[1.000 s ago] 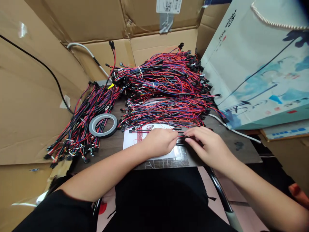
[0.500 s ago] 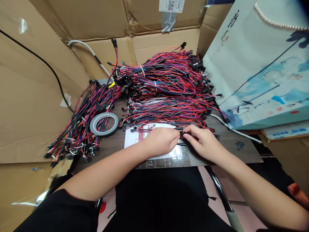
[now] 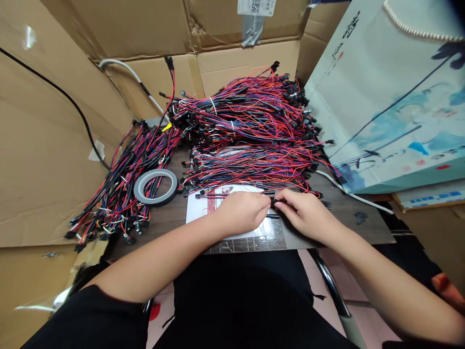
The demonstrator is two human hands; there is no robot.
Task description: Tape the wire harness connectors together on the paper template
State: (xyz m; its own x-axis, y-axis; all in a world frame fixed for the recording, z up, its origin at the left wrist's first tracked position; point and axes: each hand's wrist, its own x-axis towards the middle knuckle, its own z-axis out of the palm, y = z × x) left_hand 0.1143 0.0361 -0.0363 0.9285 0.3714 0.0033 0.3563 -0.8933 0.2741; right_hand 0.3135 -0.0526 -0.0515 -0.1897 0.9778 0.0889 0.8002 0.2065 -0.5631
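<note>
My left hand (image 3: 244, 211) is closed over a wire harness with red and black wires, above a white printed sheet (image 3: 194, 208). Close beside it, my right hand (image 3: 303, 211) pinches a small black piece (image 3: 275, 201) of that harness between thumb and forefinger. The fingertips of both hands nearly meet. Black connectors (image 3: 198, 196) at the harness's left end stick out past my left hand. Behind the hands lie rows of red, blue and black wire harnesses (image 3: 250, 167), with a taller bundled pile (image 3: 247, 109) further back.
A roll of black tape (image 3: 138, 188) lies left of the sheet. More harnesses (image 3: 123, 179) are heaped at the table's left. Cardboard walls (image 3: 152, 29) stand behind and left, a painted paper bag (image 3: 392, 106) at the right. A white cable (image 3: 358, 198) crosses the right side.
The view has shifted very slightly. My right fingertips have moved a little over the black piece; both hands otherwise keep their places.
</note>
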